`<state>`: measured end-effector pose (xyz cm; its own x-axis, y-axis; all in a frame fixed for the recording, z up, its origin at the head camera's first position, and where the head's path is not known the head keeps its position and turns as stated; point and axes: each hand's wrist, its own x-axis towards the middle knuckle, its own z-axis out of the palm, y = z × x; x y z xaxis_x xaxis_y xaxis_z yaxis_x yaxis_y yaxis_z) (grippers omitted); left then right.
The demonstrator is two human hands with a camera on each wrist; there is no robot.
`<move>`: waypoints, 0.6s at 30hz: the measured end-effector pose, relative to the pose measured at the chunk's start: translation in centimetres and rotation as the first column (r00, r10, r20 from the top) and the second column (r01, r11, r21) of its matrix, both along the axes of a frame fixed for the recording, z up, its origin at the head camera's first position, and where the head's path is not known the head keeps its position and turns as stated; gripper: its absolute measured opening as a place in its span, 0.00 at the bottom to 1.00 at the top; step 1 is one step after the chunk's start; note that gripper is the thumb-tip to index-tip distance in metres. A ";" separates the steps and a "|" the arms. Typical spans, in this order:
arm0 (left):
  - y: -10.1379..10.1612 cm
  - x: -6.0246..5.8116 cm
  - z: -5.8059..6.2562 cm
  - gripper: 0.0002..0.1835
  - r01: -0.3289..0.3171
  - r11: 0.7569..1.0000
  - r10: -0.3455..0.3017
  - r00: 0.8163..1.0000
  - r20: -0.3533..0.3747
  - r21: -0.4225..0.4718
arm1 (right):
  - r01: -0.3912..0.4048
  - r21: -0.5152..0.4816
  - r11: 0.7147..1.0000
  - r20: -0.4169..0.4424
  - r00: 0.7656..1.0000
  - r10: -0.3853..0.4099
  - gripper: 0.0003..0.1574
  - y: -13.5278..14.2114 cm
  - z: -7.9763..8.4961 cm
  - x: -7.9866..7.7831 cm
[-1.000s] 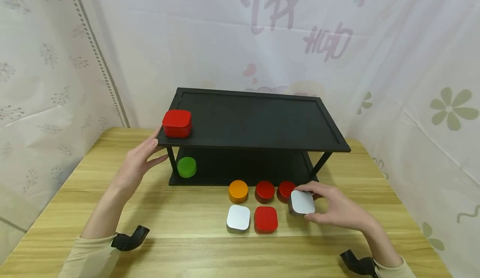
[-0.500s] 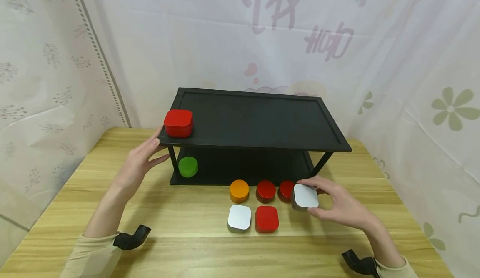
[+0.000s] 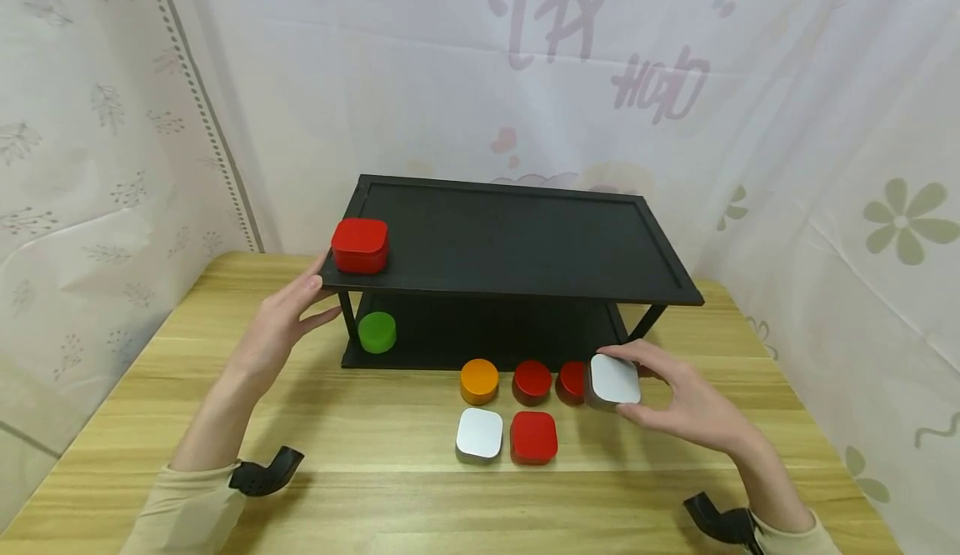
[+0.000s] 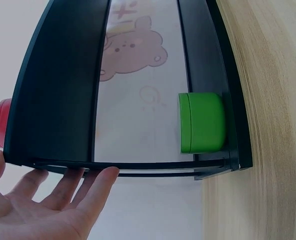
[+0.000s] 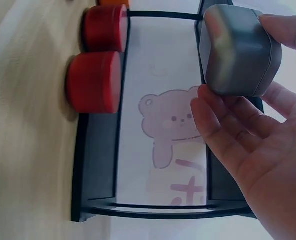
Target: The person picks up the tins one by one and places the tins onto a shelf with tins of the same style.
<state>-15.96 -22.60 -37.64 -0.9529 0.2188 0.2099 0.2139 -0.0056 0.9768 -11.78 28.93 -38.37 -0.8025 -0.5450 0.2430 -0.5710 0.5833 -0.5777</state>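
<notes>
Your left hand (image 3: 281,322) rested at the left end of the black two-tier shelf (image 3: 510,238), thumb at the upper front corner, fingers extended along the end frame; it carried no tin. Near that corner, a red rounded-square tin (image 3: 361,247) sat on the upper board, with a green round tin (image 3: 377,332) below it on the lower board.

Further right, on the pale wood-grain table (image 3: 352,505), an orange round tin (image 3: 478,380) stood just before the shelf, with a white-topped rounded-square tin (image 3: 479,432) nearer to you. Next came a red round tin (image 3: 532,382), with a squarish red tin (image 3: 533,437) nearer to you, then a second red round tin (image 3: 572,382).

At the right, your right hand (image 3: 690,397) pinched a silver-grey rounded-square metallic tin (image 3: 615,380) between thumb and fingers, the grip set to the tin's width. The tin was upright, off the table, in front of the shelf's right end; its exact height against the upper board could not be told. Its top showed no clear long axis. The governing relation was tin to shelf: the shelf lay directly beyond the tin, and your right hand was much the nearer to that end.
</notes>
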 end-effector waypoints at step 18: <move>0.1 0.1 0.1 0.30 -0.016 1.000 0.016 1.000 -0.002 -0.025 | -0.045 -0.015 0.999 -0.027 0.999 0.044 0.41 -2.8 3.4 -0.7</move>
<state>-15.84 -22.55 -37.51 -0.9561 0.2086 0.2057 0.2150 0.0228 0.9763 -12.48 26.12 -34.97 -0.7706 -0.5761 0.2725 -0.6115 0.5482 -0.5705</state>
